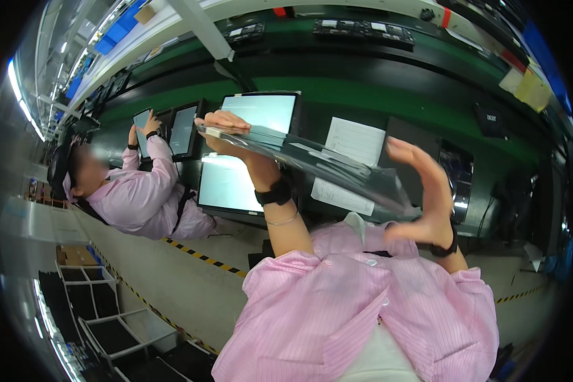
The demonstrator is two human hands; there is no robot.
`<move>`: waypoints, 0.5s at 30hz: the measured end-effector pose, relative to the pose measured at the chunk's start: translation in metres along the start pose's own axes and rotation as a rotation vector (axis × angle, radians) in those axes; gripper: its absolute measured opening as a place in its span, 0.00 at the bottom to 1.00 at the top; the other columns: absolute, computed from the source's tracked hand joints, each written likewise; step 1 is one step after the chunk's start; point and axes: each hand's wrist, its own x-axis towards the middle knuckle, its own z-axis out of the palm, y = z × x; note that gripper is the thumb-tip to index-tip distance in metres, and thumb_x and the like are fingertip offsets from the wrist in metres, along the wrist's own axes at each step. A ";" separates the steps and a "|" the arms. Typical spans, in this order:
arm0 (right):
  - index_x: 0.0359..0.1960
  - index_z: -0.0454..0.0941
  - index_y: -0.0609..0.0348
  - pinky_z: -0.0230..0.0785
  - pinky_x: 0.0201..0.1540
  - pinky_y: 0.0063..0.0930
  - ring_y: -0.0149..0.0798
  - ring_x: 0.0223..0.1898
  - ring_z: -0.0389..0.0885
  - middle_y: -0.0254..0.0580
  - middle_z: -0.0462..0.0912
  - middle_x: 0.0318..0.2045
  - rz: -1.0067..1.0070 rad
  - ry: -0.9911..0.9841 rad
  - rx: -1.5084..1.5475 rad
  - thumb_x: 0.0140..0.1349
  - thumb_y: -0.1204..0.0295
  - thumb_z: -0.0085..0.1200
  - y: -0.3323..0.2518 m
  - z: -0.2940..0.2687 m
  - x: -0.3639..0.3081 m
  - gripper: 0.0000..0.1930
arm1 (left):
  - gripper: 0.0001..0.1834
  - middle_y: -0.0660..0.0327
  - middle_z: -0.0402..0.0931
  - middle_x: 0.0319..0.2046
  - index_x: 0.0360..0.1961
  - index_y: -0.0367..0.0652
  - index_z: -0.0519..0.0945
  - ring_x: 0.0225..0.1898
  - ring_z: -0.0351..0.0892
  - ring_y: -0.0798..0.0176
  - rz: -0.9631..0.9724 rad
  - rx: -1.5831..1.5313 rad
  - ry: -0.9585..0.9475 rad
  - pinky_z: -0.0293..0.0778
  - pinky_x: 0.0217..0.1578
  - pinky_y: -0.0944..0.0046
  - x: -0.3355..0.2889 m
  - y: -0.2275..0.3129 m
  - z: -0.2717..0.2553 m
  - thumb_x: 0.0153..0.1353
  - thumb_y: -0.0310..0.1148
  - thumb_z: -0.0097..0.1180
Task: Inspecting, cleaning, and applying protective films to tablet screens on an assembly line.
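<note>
Head view: the left hand (pixel 225 120) is clamping its grip on the left edge of a thin glossy panel (pixel 318 160), which is hanging tilted above the tabletop (pixel 414 102). The right hand (pixel 431 194) is curving around the other end, fingers and thumb apart; whether it's touching, I can't tell. Going by looks, I'm guessing light, stiff, slick and pretty breakable, so I'd be holding it by opposite edges and not pressing on the broad face. Tricky bits: reflections are muddying the surface, so I'm not making out if that's bare glass or film. The right end is looking blurry, and the panel is partly covering the paper sheets (pixel 355 137) beneath.
</note>
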 end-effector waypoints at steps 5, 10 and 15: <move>0.30 0.79 0.63 0.58 0.21 0.19 0.22 0.18 0.67 0.29 0.74 0.18 0.232 -0.097 -0.276 0.51 0.73 0.61 0.009 -0.027 0.004 0.07 | 0.35 0.53 0.64 0.54 0.56 0.31 0.63 0.53 0.66 0.59 -0.678 0.632 0.676 0.62 0.56 0.61 -0.013 0.015 0.092 0.67 0.56 0.32; 0.28 0.78 0.62 0.52 0.29 0.13 0.15 0.26 0.61 0.17 0.70 0.23 0.795 0.265 0.371 0.62 0.64 0.52 0.006 -0.056 0.021 0.13 | 0.17 0.64 0.74 0.44 0.54 0.35 0.69 0.45 0.71 0.72 -1.188 0.442 0.284 0.66 0.46 0.72 -0.042 0.081 0.112 0.67 0.31 0.43; 0.32 0.79 0.61 0.61 0.38 0.16 0.17 0.34 0.70 0.22 0.76 0.29 0.963 0.219 0.217 0.60 0.63 0.54 -0.002 -0.073 0.010 0.12 | 0.13 0.60 0.76 0.39 0.47 0.35 0.71 0.37 0.77 0.69 -1.154 0.446 0.531 0.73 0.37 0.70 -0.036 0.102 0.150 0.66 0.30 0.42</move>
